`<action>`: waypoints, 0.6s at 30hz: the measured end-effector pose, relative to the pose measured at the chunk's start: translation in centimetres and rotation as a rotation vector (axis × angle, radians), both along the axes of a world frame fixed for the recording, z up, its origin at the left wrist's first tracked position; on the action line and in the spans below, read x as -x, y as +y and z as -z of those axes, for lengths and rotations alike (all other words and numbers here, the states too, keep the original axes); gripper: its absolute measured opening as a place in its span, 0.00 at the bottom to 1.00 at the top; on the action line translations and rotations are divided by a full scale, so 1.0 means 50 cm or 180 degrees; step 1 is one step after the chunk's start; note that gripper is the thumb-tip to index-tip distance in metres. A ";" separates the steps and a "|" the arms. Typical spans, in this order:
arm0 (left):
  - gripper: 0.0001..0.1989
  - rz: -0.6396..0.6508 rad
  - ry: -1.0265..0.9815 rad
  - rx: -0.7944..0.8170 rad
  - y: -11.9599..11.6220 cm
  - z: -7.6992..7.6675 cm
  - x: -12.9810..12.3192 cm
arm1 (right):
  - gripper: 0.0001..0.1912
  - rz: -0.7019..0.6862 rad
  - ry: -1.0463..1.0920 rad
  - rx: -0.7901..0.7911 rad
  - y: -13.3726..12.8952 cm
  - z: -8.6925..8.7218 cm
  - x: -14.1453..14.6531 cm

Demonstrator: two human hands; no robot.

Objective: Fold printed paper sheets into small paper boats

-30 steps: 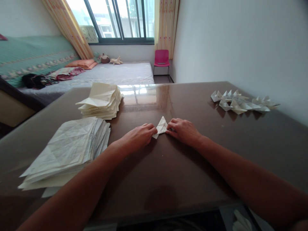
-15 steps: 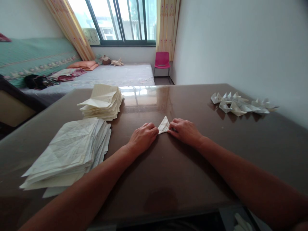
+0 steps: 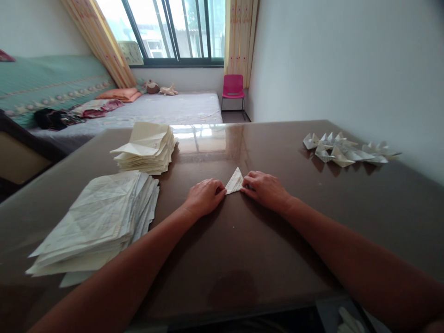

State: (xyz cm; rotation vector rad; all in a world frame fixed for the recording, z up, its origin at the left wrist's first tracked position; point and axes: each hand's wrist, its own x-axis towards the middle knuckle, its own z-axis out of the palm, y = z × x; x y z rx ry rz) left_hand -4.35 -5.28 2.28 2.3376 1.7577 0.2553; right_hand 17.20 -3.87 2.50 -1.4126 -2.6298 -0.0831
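Note:
A small folded paper triangle [image 3: 235, 181] stands point up between my hands at the middle of the brown table [image 3: 222, 249]. My left hand [image 3: 206, 196] pinches its lower left corner between thumb and fingers. At the right edge, my right hand [image 3: 265, 188] has its curled fingers closed on the paper. Two stacks lie to the left: creased white sheets [image 3: 100, 208] nearer me, and cream folded papers [image 3: 149, 145] behind them. Several folded paper boats [image 3: 342, 150] sit in a group at the back right.
Beyond the table are a bed [image 3: 187, 104] and a pink chair [image 3: 233, 87] under a window. A white wall [image 3: 347, 69] runs along the right side. A dark chair back [image 3: 21, 152] stands at the left edge.
My left hand has shifted slightly left and its fingers sit lower on the paper's corner. More of the triangle shows between my hands.

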 end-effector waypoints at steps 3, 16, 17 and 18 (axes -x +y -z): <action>0.13 -0.0100 0.0094 0.0063 0.003 -0.003 -0.006 | 0.15 0.0004 -0.0013 -0.0021 0.000 0.000 0.000; 0.10 0.0013 0.0391 -0.0204 -0.008 0.000 -0.013 | 0.13 -0.0214 0.0107 -0.0076 -0.011 -0.008 0.009; 0.09 0.0011 0.0364 -0.0215 -0.010 0.000 -0.013 | 0.15 -0.0368 0.0121 -0.0110 -0.015 -0.009 0.014; 0.09 0.0019 0.0340 -0.0224 -0.011 0.000 -0.012 | 0.17 -0.0526 0.0112 -0.0130 -0.020 -0.009 0.018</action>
